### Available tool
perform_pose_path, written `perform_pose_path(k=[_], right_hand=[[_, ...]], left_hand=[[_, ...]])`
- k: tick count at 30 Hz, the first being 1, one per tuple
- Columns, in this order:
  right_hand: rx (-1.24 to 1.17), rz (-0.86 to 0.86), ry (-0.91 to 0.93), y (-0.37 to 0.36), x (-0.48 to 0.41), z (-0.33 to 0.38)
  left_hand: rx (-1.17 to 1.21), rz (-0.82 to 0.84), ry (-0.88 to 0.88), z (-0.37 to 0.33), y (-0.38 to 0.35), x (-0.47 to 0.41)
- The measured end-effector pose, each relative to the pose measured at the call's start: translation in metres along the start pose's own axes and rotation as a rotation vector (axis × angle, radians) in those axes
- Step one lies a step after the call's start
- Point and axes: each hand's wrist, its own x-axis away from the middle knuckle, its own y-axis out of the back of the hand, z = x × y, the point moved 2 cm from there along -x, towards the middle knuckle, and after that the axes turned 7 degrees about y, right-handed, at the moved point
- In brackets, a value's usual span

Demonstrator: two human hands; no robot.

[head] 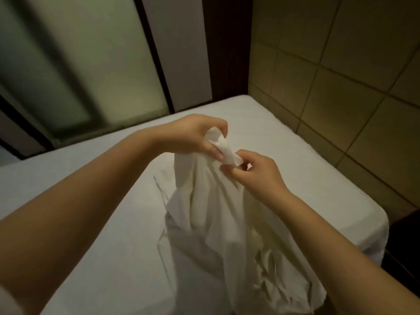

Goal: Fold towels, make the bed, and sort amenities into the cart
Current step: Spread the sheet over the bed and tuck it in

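Observation:
A crumpled white cloth [218, 223] hangs in loose folds above the bed [102, 235], its lower part bunched on the mattress. My left hand [193, 135] grips the top corner of the cloth, fingers curled round it. Just to the right and slightly lower, my right hand [254, 173] pinches the same edge of the cloth between thumb and fingers. The two hands are almost touching. The bed wears a smooth white fitted sheet.
A frosted glass panel [75, 64] with a dark frame runs along the bed's far left side. A tan tiled wall [341, 76] borders the bed on the right. A dark piece of furniture [404, 242] sits past the bed's right corner.

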Motion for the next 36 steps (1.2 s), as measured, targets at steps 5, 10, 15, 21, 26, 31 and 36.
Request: perform_pose_path(k=[5, 10, 15, 21, 26, 31, 36], right_hand=[[-0.036, -0.357, 0.134, 0.010, 0.000, 0.048], [-0.216, -0.410, 0.139, -0.004, 0.002, 0.088], [-0.152, -0.242, -0.017, -0.045, 0.012, 0.093], [-0.133, -0.480, 0.029, -0.065, 0.040, 0.092], [-0.075, -0.441, -0.026, -0.064, 0.042, 0.090], [0.011, -0.189, -0.112, -0.072, 0.040, 0.092], [-0.006, -0.097, -0.143, -0.081, 0.041, 0.072]], left_hand=[[0.205, -0.226, -0.078, 0.015, 0.038, 0.017], [0.309, -0.255, -0.208, 0.026, 0.054, 0.041], [0.411, -0.134, -0.247, 0.046, 0.039, 0.053], [0.464, -0.101, -0.249, 0.055, 0.034, 0.058], [0.478, -0.039, -0.286, 0.046, 0.029, 0.061], [0.470, 0.043, -0.341, 0.044, 0.031, 0.066], [0.534, 0.095, -0.324, 0.056, 0.039, 0.068]])
